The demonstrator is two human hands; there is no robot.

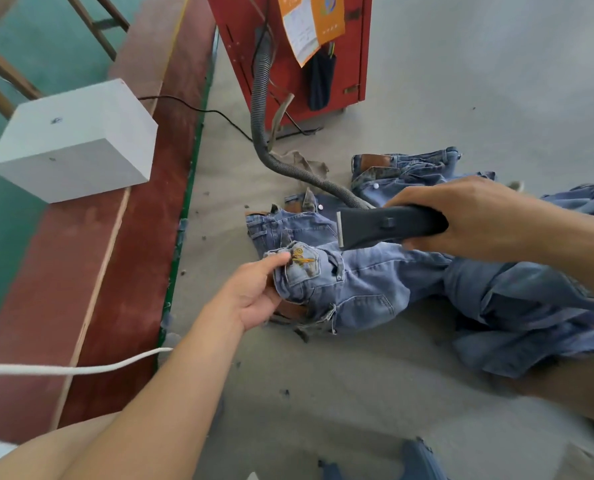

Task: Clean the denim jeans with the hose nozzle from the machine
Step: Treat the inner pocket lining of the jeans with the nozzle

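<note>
Light blue denim jeans (pixel 365 289) lie on the grey floor, waistband toward the left. My left hand (pixel 254 296) pinches the waistband near a pocket with yellow stitching, thumb on top. My right hand (pixel 475 216) grips the dark flat hose nozzle (pixel 389 225), whose wide mouth points left and hovers just above the jeans' upper part. A grey ribbed hose (pixel 264 109) runs from the nozzle back to the red machine (pixel 288 46).
A second pair of jeans (pixel 410 168) lies behind the nozzle, and more denim is heaped at the right (pixel 531 306). A white box (pixel 74 140) sits on a red-brown ledge (pixel 122 237) at the left. A white cord (pixel 81 368) crosses the ledge. Lint specks dot the floor.
</note>
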